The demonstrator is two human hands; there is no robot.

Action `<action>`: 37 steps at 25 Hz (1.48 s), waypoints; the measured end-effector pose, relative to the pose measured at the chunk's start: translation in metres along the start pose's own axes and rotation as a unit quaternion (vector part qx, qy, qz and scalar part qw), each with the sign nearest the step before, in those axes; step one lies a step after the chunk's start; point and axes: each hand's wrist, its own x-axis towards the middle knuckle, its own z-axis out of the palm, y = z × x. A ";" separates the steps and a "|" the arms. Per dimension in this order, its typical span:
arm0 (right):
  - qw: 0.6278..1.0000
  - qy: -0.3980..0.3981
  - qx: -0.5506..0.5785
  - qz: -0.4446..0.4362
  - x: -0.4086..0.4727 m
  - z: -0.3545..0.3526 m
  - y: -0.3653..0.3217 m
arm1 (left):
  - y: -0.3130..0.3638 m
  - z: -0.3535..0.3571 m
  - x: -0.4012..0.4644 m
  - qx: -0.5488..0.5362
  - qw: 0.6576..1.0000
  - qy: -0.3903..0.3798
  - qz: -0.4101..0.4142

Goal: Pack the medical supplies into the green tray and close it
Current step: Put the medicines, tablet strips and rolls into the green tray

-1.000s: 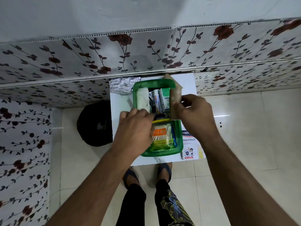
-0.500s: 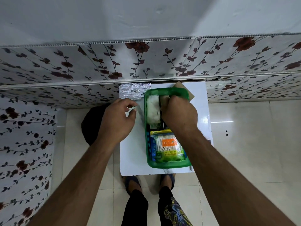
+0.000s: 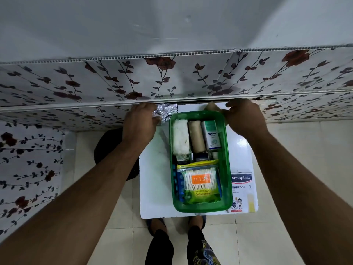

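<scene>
— On the small white table [image 3: 152, 180], what's changed since a second ago?
— Both hands have come out of the green tray [image 3: 228, 169]. Right hand [image 3: 245, 119] was pressing things down at the far end half a second back; now it sits at the tray's far right corner, fingers curled around a brown paper packet [image 3: 211, 106] just behind the rim. Left hand [image 3: 140, 121] has gone to the far left, fingertips closing on a foil blister strip [image 3: 167, 110] lying outside the tray
— Meaning?
— Likely fetching the last loose items; packing not finished, tray not closed, no lid that I can see
— Contents?
— Far half: white gauze roll [image 3: 180, 139] on the left, tan bandage roll [image 3: 196, 136] in the middle, Optihex box [image 3: 211, 134] on the right. Near half: Tulips cotton swab pack [image 3: 200, 185] on top, something blue beneath, unclear
— Anything else out?
— Hansaplast box [image 3: 242, 190], on the table touching the tray's right wall
</scene>
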 end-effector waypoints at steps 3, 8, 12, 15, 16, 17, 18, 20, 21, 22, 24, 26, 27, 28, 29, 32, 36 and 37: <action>1.000 -0.015 -0.007 -0.008 0.012 0.008 0.001 | 0.000 0.004 0.003 0.023 1.000 -0.008 -0.002; 0.999 -0.028 0.006 -0.014 0.014 0.011 0.005 | 0.002 0.003 0.000 0.032 0.999 -0.003 -0.020; 0.996 -0.070 -0.038 -0.031 0.012 0.004 0.006 | 0.000 0.001 -0.003 0.044 0.998 -0.003 -0.046; 0.996 -0.073 -0.042 -0.028 0.007 0.002 0.006 | -0.004 -0.004 -0.009 -0.023 0.997 -0.022 -0.074; 0.997 -0.067 -0.033 -0.021 0.004 0.001 0.006 | -0.004 -0.009 -0.013 -0.064 0.994 -0.020 -0.087; 0.998 -0.057 -0.020 -0.013 0.000 -0.001 0.007 | -0.004 -0.018 -0.018 -0.089 0.990 -0.016 -0.104; 0.999 -0.042 -0.009 0.000 -0.005 -0.005 0.009 | -0.004 -0.029 -0.025 -0.099 0.987 -0.003 -0.123; 1.000 0.008 0.004 0.024 -0.020 -0.016 0.010 | 0.000 -0.059 -0.042 -0.127 0.977 0.034 -0.166; 0.999 0.034 0.013 0.035 -0.030 -0.023 0.011 | 0.006 -0.074 -0.052 -0.176 0.965 0.045 -0.192; 0.997 0.055 0.026 0.042 -0.041 -0.029 0.012 | 0.016 -0.088 -0.061 -0.247 0.944 0.040 -0.213; 0.994 0.076 0.058 0.047 -0.061 -0.042 0.010 | 0.043 -0.104 -0.074 -0.348 0.910 -0.008 -0.224; 0.992 0.080 0.091 0.042 -0.079 -0.049 0.008 | 0.065 -0.098 -0.081 -0.317 0.926 -0.061 -0.193; 0.991 0.081 0.102 0.037 -0.086 -0.051 0.007 | 0.075 -0.090 -0.081 -0.283 0.940 -0.074 -0.175; 0.990 0.080 0.109 0.032 -0.091 -0.051 0.007 | 0.082 -0.082 -0.080 -0.243 0.953 -0.081 -0.162; 0.990 0.075 0.113 0.027 -0.094 -0.050 0.006 | 0.087 -0.073 -0.078 -0.199 0.965 -0.082 -0.151; 0.990 0.053 0.126 0.029 -0.098 -0.044 0.007 | 0.091 -0.057 -0.073 -0.091 0.986 -0.067 -0.124; 0.994 0.040 0.105 0.015 -0.104 -0.039 0.003 | 0.088 -0.063 -0.079 -0.052 0.997 -0.004 -0.063; 0.994 0.042 0.104 0.012 -0.106 -0.036 0.000 | 0.086 -0.063 -0.081 -0.025 0.999 0.008 -0.034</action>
